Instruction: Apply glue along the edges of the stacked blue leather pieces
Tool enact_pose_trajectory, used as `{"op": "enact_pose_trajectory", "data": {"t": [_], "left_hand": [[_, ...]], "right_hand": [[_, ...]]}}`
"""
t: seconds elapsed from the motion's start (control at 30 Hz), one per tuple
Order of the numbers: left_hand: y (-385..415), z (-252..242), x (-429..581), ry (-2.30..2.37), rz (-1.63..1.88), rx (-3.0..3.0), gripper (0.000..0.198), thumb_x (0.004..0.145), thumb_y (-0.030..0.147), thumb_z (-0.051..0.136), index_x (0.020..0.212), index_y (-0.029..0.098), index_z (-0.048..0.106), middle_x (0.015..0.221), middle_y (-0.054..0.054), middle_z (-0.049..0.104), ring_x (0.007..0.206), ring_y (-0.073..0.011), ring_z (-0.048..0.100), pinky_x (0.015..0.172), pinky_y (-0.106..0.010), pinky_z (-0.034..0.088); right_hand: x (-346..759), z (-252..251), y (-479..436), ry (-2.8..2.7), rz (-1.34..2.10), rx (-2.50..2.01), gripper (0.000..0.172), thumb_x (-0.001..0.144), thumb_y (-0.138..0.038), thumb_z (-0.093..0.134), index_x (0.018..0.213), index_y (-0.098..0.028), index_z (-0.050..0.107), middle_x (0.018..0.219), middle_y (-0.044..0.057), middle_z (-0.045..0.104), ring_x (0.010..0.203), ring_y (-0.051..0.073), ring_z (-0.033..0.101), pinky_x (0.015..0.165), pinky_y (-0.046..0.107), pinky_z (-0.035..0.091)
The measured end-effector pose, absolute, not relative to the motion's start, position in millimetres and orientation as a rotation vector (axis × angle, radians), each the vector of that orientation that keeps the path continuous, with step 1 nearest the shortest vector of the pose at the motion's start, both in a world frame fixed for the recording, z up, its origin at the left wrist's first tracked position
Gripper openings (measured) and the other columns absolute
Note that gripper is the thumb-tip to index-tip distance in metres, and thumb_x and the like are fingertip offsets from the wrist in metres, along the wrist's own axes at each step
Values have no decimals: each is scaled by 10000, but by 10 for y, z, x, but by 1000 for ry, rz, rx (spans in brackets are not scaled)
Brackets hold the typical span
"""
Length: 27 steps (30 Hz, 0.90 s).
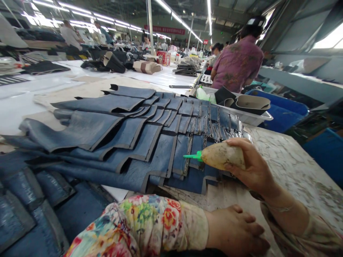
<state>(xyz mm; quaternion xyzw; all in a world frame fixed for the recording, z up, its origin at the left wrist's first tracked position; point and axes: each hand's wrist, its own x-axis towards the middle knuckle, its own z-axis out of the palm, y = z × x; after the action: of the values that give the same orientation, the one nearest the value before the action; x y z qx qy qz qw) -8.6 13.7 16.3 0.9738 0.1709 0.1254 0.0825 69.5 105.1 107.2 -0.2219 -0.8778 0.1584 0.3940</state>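
With the right hand wrapped around a squeeze bottle over overlapping blue panels on the desk and the left hand lying loose nearby, work looks partway: glossy strips coat the rightmost edges, while those farther left appear bare.

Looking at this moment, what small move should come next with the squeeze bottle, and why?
Probably ease the right hand slightly left, bringing the squeeze bottle's green nozzle over the next grey edge. Shiny streaks mark edges of the blue pieces farther right, and the edge by the nozzle glistens too, while those to its left look dull.
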Motion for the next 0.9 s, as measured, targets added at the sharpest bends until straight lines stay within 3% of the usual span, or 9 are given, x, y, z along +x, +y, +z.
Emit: {"op": "enact_pose_trajectory", "data": {"t": [0.2,0.4,0.9], "left_hand": [[132,198,-97,545,425,2918,356,877,362,466,1165,205,607,1075,-21,602,982,-187,535,746,-329,429],[143,300,-140,534,360,2933,352,903,323,402,1168,212,605,1110,-18,601,992,-181,542,752,-329,439],[197,102,-50,462,311,2906,400,893,329,398,1234,195,558,1164,-31,568,1014,-214,500,733,-349,428]], "right_hand": [[693,1077,1049,-2302,419,-417,481,778,-281,667,1223,-288,483,1082,86,551,1023,255,553,824,369,511],[588,1099,1380,-2180,248,-594,429,797,-293,655,1198,-274,501,1107,85,535,1023,259,537,841,423,497],[515,1090,1647,-2090,228,-645,443,803,-329,657,1209,-272,490,1166,91,522,1069,275,530,854,433,497]]}}
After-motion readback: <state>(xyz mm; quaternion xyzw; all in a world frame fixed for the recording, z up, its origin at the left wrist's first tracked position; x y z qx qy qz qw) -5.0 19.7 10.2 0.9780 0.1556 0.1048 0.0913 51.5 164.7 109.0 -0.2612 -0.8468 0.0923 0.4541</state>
